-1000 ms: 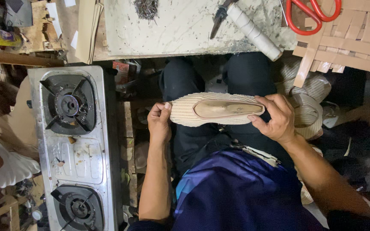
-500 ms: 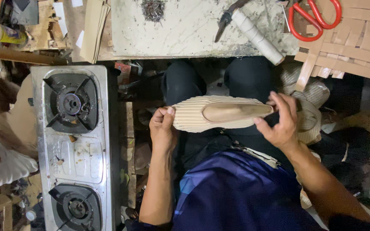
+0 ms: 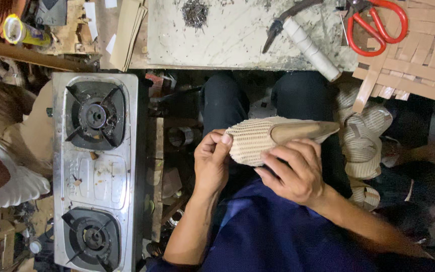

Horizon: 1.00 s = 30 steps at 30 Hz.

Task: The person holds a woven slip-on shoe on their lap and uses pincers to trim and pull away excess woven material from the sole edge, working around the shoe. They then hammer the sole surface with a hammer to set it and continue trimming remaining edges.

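Left hand [image 3: 211, 163] pinches the rounded end of the woven shoe [image 3: 258, 141], thumb on top, fingers curled under. Right hand [image 3: 293, 171] closes over the near side, fingers spread along the weave (palm down). Shoe held over the lap, below the table [image 3: 237, 45]. Since half a second ago: right hand has slid from the pointed end toward the middle; the tan tip now shows bare.
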{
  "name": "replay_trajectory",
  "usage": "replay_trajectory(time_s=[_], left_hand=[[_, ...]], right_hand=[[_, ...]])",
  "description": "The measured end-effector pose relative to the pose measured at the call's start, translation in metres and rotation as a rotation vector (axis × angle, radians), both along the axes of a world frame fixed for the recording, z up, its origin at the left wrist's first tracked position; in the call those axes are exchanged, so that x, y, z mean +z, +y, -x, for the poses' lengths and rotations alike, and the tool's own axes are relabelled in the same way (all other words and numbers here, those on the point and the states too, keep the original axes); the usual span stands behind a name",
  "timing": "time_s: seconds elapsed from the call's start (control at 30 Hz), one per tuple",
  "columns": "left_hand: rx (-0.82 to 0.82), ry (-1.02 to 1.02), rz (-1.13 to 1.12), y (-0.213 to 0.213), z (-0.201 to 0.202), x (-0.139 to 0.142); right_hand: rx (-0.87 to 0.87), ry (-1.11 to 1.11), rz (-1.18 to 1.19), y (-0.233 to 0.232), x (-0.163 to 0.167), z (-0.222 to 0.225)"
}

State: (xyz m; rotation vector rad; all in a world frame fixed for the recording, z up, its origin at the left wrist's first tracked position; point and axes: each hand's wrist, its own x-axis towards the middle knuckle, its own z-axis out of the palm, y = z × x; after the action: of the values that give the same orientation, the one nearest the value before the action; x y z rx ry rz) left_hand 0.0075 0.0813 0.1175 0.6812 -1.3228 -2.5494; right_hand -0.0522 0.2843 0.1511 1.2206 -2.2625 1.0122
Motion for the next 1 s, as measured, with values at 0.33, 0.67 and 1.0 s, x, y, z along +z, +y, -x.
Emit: replay_trajectory(time_s=[0.33,0.67,1.0], left_hand=[[-0.024,0.004,-0.128,0.024,-0.008,0.013],[-0.155,0.065,0.035,0.027,-0.01,0.026],[-0.434,0.252,0.641,0.002,0.029,0.049]], right_hand=[[-0.078,0.079,-0.03,-0.014,0.003,0.004],[0.061,0.02,0.094,-0.001,0.016,0.027],[0.011,-1.082,0.393,-0.009,-0.004,0.026]])
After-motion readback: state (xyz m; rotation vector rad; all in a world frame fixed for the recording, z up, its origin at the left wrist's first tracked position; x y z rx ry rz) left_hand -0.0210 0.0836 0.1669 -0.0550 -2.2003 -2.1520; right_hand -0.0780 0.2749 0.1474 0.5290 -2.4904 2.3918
